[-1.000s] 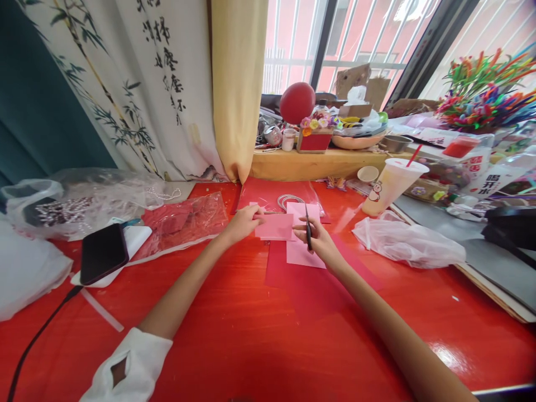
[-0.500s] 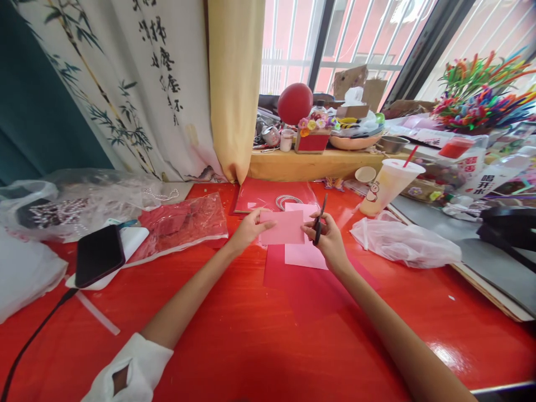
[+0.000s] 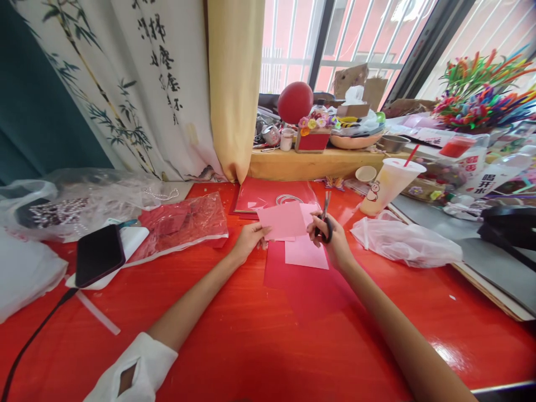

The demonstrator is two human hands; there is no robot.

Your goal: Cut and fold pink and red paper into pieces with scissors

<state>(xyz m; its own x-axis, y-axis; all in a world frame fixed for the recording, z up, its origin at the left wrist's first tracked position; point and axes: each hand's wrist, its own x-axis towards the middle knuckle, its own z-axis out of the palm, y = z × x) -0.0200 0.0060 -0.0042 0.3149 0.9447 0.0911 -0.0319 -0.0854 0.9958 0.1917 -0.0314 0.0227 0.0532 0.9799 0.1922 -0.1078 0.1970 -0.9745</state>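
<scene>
Pink paper (image 3: pixel 281 220) shows no inner cuts yet; left hand (image 3: pixel 249 241) pinches its near-left corner, right hand (image 3: pixel 335 244) grips scissors (image 3: pixel 325 210)

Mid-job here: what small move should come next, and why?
I'd probably swing the scissors toward the right edge of the pink paper. The left hand holds that paper by its left side, while the right hand holds the scissors pointing forward, to the right of that edge rather than at it.

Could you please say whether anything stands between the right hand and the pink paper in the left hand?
Nothing visible does: the right hand, holding the scissors, is beside the held pink paper; I cannot tell whether they touch.
</scene>
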